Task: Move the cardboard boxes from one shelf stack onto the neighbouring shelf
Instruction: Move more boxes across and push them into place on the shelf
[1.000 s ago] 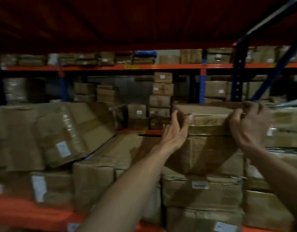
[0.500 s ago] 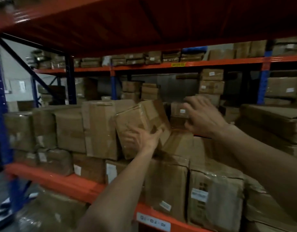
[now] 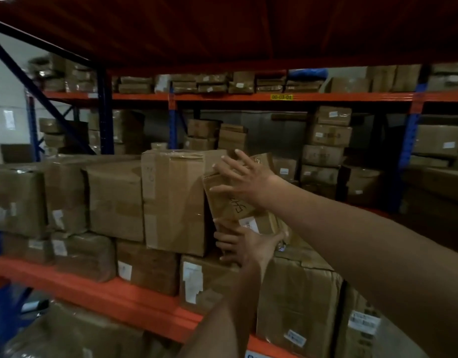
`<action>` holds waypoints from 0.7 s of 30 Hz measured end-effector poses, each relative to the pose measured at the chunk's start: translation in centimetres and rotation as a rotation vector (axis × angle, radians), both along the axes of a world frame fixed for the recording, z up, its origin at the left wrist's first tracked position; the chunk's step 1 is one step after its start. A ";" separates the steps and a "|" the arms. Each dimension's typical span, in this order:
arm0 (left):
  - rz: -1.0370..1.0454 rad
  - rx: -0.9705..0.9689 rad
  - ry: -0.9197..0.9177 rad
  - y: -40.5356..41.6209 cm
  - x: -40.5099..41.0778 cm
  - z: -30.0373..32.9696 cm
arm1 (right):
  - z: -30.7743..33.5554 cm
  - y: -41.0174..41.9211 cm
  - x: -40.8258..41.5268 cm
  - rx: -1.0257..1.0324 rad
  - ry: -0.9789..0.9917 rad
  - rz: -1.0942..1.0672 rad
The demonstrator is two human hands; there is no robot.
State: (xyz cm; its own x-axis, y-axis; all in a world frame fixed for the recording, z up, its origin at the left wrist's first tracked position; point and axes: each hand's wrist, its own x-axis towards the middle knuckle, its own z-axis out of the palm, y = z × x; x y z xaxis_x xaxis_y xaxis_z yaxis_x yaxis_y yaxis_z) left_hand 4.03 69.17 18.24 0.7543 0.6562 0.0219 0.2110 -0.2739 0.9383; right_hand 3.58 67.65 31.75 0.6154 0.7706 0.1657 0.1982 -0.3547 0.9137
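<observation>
Wedging a small cardboard box (image 3: 238,202) into the stack, both hands on it

Far left of the orange shelf beam (image 3: 93,288) there's a row of taped boxes, then a big upright box (image 3: 173,200) in the middle, and the small box sits tilted right against its side, on top of the lower boxes (image 3: 295,288). Left hand (image 3: 248,246) is cupped under the bottom edge, fingers curled round it and gripping; right hand (image 3: 244,177) is open with fingers spread, flat against the top face, pressing rather than gripping. Looks like the placing step: box is at the spot but not settled yet. Next I'd guess it needs pushing upright and flush so it won't slide off, then both hands let go
</observation>
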 end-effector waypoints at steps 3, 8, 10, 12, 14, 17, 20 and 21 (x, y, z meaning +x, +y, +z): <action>0.005 0.048 -0.064 -0.2 0.6 -0.6 | 1.1 0.3 0.9 0.051 0.067 -0.063; -0.089 0.335 -0.122 0.4 0.4 -1.0 | 2.4 -0.6 1.2 -0.039 -0.007 -0.084; -0.135 0.577 -0.142 0.7 0.2 -0.3 | 2.8 -1.9 1.4 -0.153 -0.075 -0.105; -0.173 0.812 -0.183 0.8 0.3 0.7 | 3.1 -4.7 1.6 -0.185 -0.079 -0.116; -0.206 1.054 -0.220 0.8 0.4 1.5 | 3.0 -8.7 1.4 -0.092 -0.062 -0.118; -0.297 1.400 -0.290 0.1 1.1 2.5 | 1.2 -14.3 -0.2 0.140 -0.055 -0.172; -0.390 1.657 -0.430 -2.6 1.7 4.0 | -1.6 -19.7 -1.8 0.385 0.002 -0.283; -0.408 1.727 -0.483 -4.0 1.8 4.3 | -2.4 -21.6 -2.1 0.457 0.020 -0.300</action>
